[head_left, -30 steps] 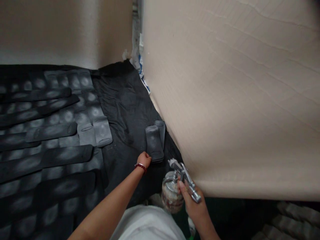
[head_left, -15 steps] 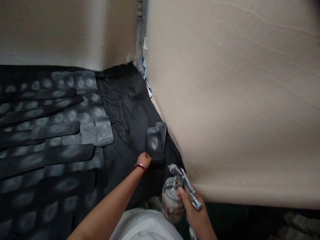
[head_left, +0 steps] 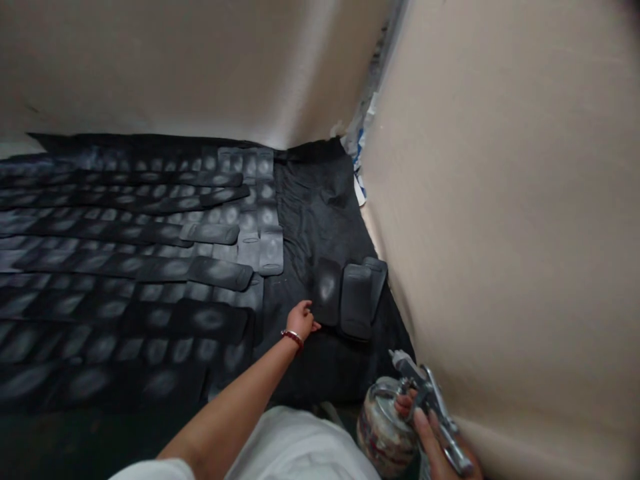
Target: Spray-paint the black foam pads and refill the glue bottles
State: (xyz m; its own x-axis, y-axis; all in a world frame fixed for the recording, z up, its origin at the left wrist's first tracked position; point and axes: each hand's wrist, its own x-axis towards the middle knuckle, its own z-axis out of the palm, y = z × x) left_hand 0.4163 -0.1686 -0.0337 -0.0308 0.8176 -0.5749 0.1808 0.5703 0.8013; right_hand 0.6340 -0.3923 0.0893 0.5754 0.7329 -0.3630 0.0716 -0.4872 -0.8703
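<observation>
My right hand (head_left: 437, 433) is wrapped round the handle of a metal spray gun (head_left: 425, 387). A paint-stained cup (head_left: 385, 423) hangs under the gun, and the nozzle points forward and left. My left hand (head_left: 302, 321), with a red bracelet at the wrist, grips the near left corner of a flat black piece (head_left: 327, 293) with a pale sprayed spot. That piece is just left of a small stack of similar black pieces (head_left: 357, 300). Another such piece (head_left: 377, 283) lies askew beside the stack, partly hidden by it.
Many black and grey pieces (head_left: 220, 270) with pale spots lie in overlapping rows to the left. Under them spreads a wrinkled black cloth (head_left: 315, 213). A beige sheet wall (head_left: 500, 200) rises close on the right; another beige wall (head_left: 190, 73) stands behind.
My left hand has drawn the spotted top piece off the stack to the left. The view has swung left, showing more rows; the spray gun remains in my right hand.
</observation>
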